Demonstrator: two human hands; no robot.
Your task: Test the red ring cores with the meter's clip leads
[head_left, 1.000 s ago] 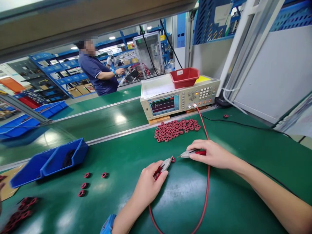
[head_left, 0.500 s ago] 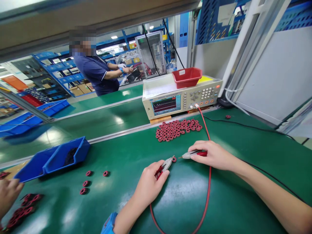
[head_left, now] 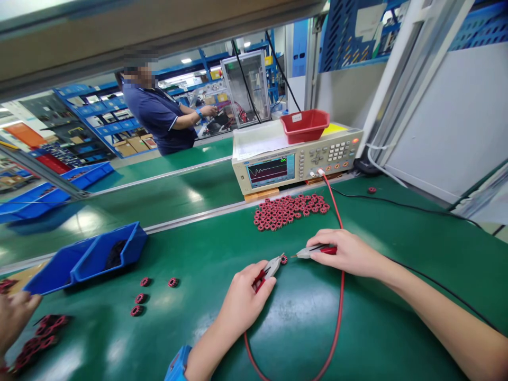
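Observation:
My left hand (head_left: 246, 296) is closed around a test clip (head_left: 271, 269) with grey jaws and red grips. Its jaw tips meet a small red-and-black toroidal coil (head_left: 284, 260) at the middle of the green bench. My right hand (head_left: 344, 253) pinches a second test clip (head_left: 313, 252), pointing left at the coil from a short distance. A thin copper-coloured tip shows at its jaws; whether it is a coil lead I cannot tell. From the tester (head_left: 293, 159), a red cable (head_left: 340, 296) runs down past my right hand. Green "OK" letters are on its screen (head_left: 271, 170).
A pile of coils (head_left: 291, 211) lies before the tester, which bears a red bin (head_left: 305, 126). Blue bins (head_left: 107, 256) and several loose coils (head_left: 138, 299) are at left. Another person's hand (head_left: 16, 317) is at the left edge; a person (head_left: 159, 114) stands beyond the bench.
The tester's screen has gone from red "NG" to green "OK". My hands and both clips have hardly moved. The person beyond the bench has shifted slightly.

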